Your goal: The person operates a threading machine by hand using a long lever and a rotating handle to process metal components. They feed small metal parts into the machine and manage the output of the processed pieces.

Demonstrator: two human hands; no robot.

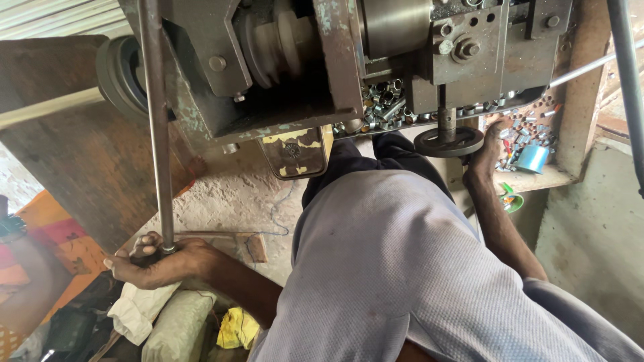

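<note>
My left hand (157,260) is closed around the lower end of a long grey metal bar (155,121) that runs up past the machine. My right hand (488,149) reaches forward beside a round black handwheel (448,142) under the machine and rests at the edge of a shelf strewn with several small metal pieces (530,127); whether it grips anything is hidden. My torso in a grey shirt (396,268) fills the middle of the view.
A worn grey-green metal machine (322,60) with pulleys (121,74) stands ahead, its tray holding several short metal tube pieces (382,104). A blue can (533,159) lies on the right shelf. Cloth sacks (168,322) and a yellow bag (236,328) sit at the lower left.
</note>
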